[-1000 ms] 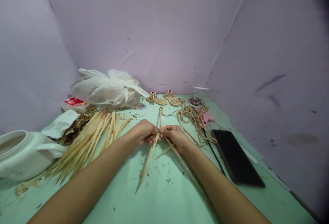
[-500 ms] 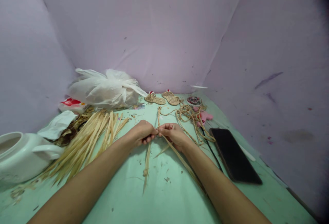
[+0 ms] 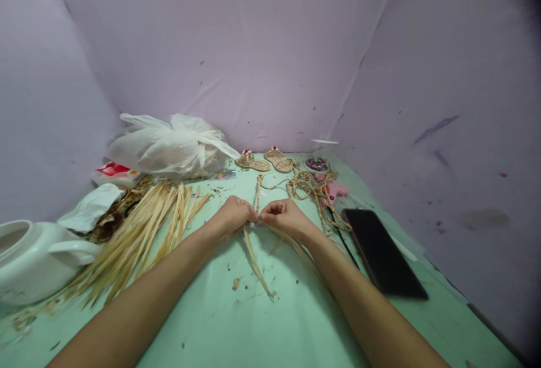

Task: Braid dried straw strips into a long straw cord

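My left hand and my right hand pinch close together at the near end of a braided fibre cord. The cord runs away from me across the table and leads into a loose coil of the same cord. Below my left hand a flat pale fibre strip hangs toward me. Another strip trails from under my right hand along the right forearm. My fingertips hide where the strips meet the braid.
Left are a bundle of dry strips, a white ceramic pot and a knotted plastic bag. Small woven sandals stand at the back. Right lie a pink glue gun, a bead dish and a black phone.
The hanging strip's lower end has swung to the right. My right fingers have shifted slightly at the braid, and the whole view has moved a little.
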The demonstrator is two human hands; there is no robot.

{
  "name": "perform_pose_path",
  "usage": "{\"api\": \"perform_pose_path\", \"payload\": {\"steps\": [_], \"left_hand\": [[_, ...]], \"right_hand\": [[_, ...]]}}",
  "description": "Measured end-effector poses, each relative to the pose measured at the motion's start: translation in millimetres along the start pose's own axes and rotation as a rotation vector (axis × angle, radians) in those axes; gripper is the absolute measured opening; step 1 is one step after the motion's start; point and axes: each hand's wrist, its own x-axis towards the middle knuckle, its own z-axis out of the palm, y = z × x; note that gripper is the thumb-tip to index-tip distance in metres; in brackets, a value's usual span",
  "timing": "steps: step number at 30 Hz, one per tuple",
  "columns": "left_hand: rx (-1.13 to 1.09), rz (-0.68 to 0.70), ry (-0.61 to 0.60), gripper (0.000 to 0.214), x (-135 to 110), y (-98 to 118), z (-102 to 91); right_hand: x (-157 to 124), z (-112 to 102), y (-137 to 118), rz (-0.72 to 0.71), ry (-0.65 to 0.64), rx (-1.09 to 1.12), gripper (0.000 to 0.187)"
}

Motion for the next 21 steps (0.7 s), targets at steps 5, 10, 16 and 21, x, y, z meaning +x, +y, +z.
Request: {"api": "perform_pose_path", "payload": {"steps": [5, 10, 16, 21], "left_hand": [[0.012, -0.012, 0.02, 0.001, 4, -6, 2.8], [0.023, 0.037, 0.023, 0.004, 7, -10, 5.2], [-0.08, -0.176, 0.012, 0.015, 2, -3, 4.4], [-0.243, -0.296, -0.101, 0.024, 4, -5, 0.8]], "right_hand": [[-2, -9, -4, 0.018, 0.101, -0.444, 0.011], [-6, -4, -11, -0.047, 0.169, -0.703, 0.014], [-18, 12, -21, -0.027, 0.074, -0.897, 0.014], [-30, 33, -30, -0.086, 0.157, -1.099, 0.019]]}}
